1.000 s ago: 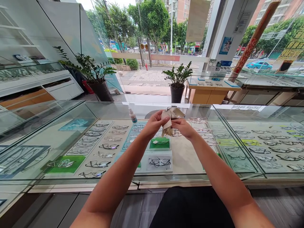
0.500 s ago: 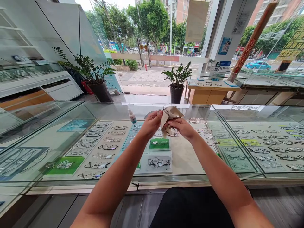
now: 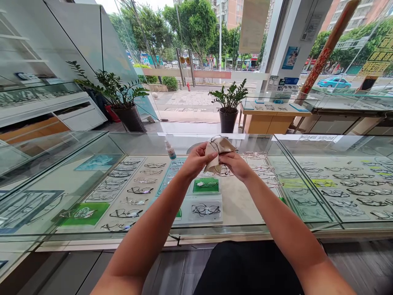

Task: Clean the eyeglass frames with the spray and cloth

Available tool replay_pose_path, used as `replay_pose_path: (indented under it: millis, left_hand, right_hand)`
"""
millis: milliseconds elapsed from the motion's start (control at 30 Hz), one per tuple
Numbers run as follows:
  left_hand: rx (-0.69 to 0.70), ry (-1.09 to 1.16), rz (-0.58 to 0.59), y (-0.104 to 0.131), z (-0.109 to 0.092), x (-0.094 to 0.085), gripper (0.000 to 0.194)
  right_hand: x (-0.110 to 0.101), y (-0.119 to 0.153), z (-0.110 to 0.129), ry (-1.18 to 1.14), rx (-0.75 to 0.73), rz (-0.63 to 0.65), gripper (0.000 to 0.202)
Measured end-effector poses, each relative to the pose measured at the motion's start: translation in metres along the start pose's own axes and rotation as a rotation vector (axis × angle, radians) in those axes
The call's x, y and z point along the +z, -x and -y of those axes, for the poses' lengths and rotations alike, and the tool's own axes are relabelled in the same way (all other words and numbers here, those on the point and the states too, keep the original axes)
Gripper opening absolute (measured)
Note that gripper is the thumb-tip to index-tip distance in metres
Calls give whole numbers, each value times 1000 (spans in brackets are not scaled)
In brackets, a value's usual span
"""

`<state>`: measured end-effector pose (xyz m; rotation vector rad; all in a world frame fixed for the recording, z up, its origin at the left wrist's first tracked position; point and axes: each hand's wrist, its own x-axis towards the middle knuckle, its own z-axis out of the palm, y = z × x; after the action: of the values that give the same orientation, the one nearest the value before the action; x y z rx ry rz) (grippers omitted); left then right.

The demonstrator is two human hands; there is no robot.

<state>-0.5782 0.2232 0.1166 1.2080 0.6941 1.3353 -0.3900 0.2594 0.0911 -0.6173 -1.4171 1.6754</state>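
Observation:
Above the glass counter, my left hand (image 3: 199, 159) pinches a beige cleaning cloth (image 3: 212, 164) that drapes over a pair of glasses. My right hand (image 3: 233, 162) is closed on the glasses (image 3: 215, 138), whose thin dark rim and temple show around the cloth's edges. Most of the frame is hidden by the cloth and fingers. A small spray bottle (image 3: 170, 150) with a teal lower part stands on the counter, to the left of my left hand.
Under the glass of the display counter (image 3: 245, 213) lie rows of eyeglasses (image 3: 139, 190) and a green card (image 3: 205, 185). Glass cases extend left and right. Beyond the counter stand two potted plants (image 3: 229, 119) (image 3: 127, 114) and a wooden display table (image 3: 270, 119).
My left hand has shifted slightly, and its thumb now presses lower on the cloth. The cloth has spread wider over the glasses. My right hand has barely moved.

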Motion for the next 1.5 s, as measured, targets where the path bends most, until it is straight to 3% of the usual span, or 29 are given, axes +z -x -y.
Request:
replay_pose_path:
  millis: [267,400,567,733,900,1133,1367,1500]
  left_hand:
    - [132,-143,-56,-4,11,-2,48]
    - [147,-118,9,-5,7,-4,53]
    - [55,-22,93,-1,3,-3,45]
    - [129,-85,-27,-3,12,2,45]
    - [115,-84,-34,-5,10,2,58]
    - [63,-4,22,-2,7,1,52]
    - [128,-74,-118,-4,15,9,49]
    - [139,-71,-149,-4,16,10,57]
  right_hand:
    - [1,-2,-3,58,10,39,32]
    - [1,1,3,72,-30,50,31]
    - [-1,2,8,54,-51,-11,33]
    - [2,2,4,64,-40,38,35]
    - [2,5,8,100,-44,73,36]
    - [-2,2,10,48,-29,23,41]
    - [4,4,7,126,-31,69,40]
    - [7,6,11,147,-46,109,40]
